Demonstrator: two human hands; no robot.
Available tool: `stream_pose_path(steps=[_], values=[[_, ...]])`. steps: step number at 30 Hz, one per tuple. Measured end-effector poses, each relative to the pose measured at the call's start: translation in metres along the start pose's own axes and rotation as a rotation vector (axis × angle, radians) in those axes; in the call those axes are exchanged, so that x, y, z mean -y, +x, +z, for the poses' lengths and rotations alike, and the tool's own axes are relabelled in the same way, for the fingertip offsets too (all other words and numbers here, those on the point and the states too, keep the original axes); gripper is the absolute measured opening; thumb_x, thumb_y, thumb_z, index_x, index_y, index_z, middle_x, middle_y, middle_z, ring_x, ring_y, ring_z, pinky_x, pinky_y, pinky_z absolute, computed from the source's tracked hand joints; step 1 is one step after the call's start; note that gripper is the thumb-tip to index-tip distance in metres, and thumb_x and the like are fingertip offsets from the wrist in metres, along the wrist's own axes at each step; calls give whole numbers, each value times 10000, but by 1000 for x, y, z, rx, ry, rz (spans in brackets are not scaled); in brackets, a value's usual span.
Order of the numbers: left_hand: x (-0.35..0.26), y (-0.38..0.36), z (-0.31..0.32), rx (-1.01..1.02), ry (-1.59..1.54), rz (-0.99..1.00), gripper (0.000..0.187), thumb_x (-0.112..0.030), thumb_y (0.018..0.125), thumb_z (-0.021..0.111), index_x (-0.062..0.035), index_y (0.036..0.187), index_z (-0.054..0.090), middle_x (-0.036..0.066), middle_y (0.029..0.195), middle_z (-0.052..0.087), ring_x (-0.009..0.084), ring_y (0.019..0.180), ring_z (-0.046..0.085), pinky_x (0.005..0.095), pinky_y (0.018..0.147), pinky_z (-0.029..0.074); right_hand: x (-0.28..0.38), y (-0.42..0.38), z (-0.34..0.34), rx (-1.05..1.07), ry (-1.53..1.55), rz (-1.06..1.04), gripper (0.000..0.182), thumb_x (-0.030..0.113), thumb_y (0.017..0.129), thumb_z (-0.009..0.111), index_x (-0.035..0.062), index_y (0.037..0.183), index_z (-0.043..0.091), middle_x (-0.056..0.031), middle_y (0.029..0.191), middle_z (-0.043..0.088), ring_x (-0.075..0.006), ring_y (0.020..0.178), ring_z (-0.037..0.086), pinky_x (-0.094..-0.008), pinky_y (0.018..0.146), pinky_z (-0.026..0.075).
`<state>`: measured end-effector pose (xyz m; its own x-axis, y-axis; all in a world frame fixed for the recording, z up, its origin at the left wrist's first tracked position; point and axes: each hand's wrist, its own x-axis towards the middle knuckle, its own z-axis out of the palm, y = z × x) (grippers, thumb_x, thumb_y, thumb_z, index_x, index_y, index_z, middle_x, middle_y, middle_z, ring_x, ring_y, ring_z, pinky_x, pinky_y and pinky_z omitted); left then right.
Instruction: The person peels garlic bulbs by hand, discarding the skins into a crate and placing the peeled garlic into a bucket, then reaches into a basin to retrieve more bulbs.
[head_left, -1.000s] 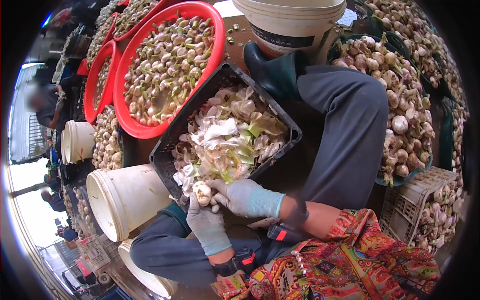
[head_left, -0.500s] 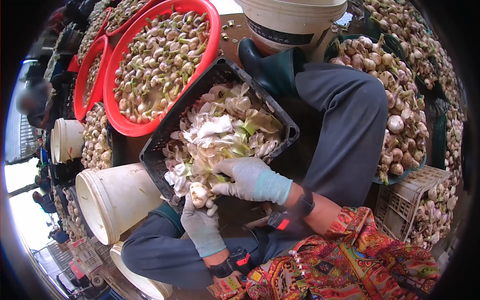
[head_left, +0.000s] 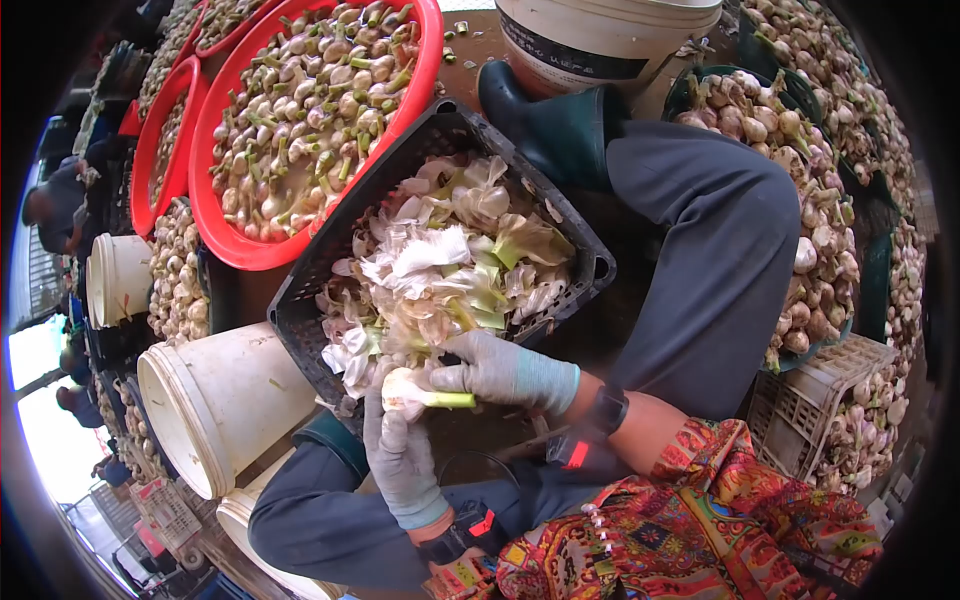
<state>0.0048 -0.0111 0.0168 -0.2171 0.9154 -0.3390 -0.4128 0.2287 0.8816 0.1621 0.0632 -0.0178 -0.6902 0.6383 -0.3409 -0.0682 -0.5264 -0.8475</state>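
Over the near edge of a black crate (head_left: 590,262), my gloved left hand (head_left: 402,455) holds a garlic bulb (head_left: 404,392) with its fingers wrapped round it. The bulb lies sideways, its short green stem pointing right. My right hand (head_left: 492,372), also in a grey glove, is closed against the upper right side of the bulb; its fingertips touch the bulb, and a little peel may be hidden under them. White and tan garlic skins (head_left: 430,255) are heaped in the crate.
A red basin (head_left: 435,50) of trimmed garlic in water stands at the upper left. White buckets (head_left: 235,390) lie at the left. Unpeeled garlic (head_left: 820,235) fills a basket at the right, beside a pale plastic crate (head_left: 815,400). Another person (head_left: 60,205) is far left.
The bulb has turned in my left hand, so its green stem now shows pointing right. My right hand has shifted slightly down. The whole view has moved a little.
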Motion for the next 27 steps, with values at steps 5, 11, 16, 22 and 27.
stream_pose_path(steps=[5,11,16,22,27], values=[[7,3,-7,-132,166,-82,497,-219,870,629,59,1245,459,122,1101,578,196,1011,559,306,919,428,-13,11,8,-142,-391,-125,309,269,886,557,11,1056,574,-212,876,626,-348,847,617,-398,749,474],[7,3,-16,-129,-314,44,467,-191,884,608,22,1268,451,139,1182,540,229,1015,560,393,866,475,-11,24,-2,-555,-1003,36,189,222,839,575,86,970,587,-170,811,608,-348,809,622,-456,671,484],[1,1,-13,-64,-627,60,371,-186,875,621,-80,1215,515,102,1186,548,233,1061,533,437,900,443,8,3,2,-654,-1071,-159,313,258,770,679,102,1038,633,-128,866,632,-292,815,642,-389,683,503],[18,2,-4,-153,-303,105,362,-219,918,578,-20,1206,485,95,1135,564,194,1055,548,325,911,455,16,-4,30,-320,-378,-227,263,289,787,662,47,888,650,-159,780,649,-305,740,635,-381,676,491],[30,8,7,-194,-299,72,390,-246,919,576,-18,1218,475,95,1133,562,205,1054,547,340,945,436,5,-1,24,-411,-486,-204,195,187,780,644,15,870,633,-175,752,626,-322,703,608,-371,663,484]])
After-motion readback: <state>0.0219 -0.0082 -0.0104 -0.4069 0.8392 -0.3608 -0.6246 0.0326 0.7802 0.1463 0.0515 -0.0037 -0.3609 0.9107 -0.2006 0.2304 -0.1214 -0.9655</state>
